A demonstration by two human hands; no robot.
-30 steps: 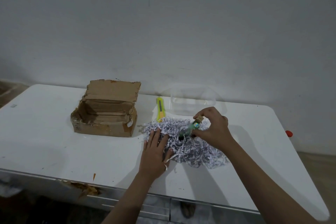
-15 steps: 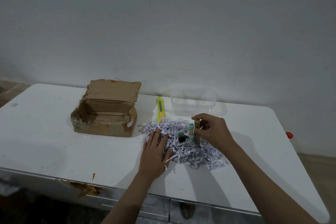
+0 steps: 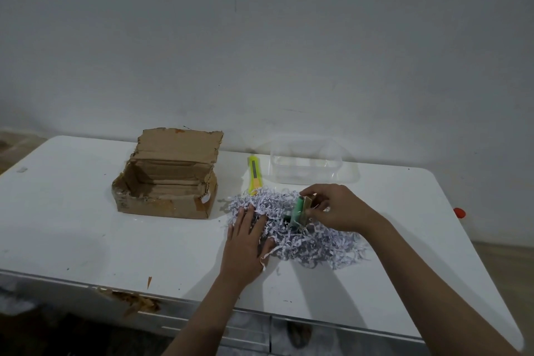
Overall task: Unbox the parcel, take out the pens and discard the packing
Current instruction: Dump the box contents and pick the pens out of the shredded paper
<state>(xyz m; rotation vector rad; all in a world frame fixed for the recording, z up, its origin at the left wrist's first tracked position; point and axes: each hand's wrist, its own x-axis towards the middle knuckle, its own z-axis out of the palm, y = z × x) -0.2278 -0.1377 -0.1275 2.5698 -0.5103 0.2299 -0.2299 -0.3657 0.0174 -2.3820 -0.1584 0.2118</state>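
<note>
An open, torn cardboard box (image 3: 166, 182) sits empty at the left of the white table (image 3: 86, 240). A heap of shredded white paper packing (image 3: 312, 240) lies to its right. My right hand (image 3: 338, 208) pinches a green pen bundled with a tan piece (image 3: 299, 209), which stands nearly upright out of the shreds. My left hand (image 3: 245, 243) lies flat, fingers apart, on the heap's left edge. Any other pens are hidden in the paper.
A yellow utility knife (image 3: 254, 175) lies behind the heap. A clear plastic container (image 3: 306, 165) stands at the back by the wall. A red cap (image 3: 459, 212) shows past the table's right edge. The front edge is chipped at the left.
My right hand has tilted the green pen from slanting to nearly upright and shifted it slightly left. My left hand has stayed flat on the shreds.
</note>
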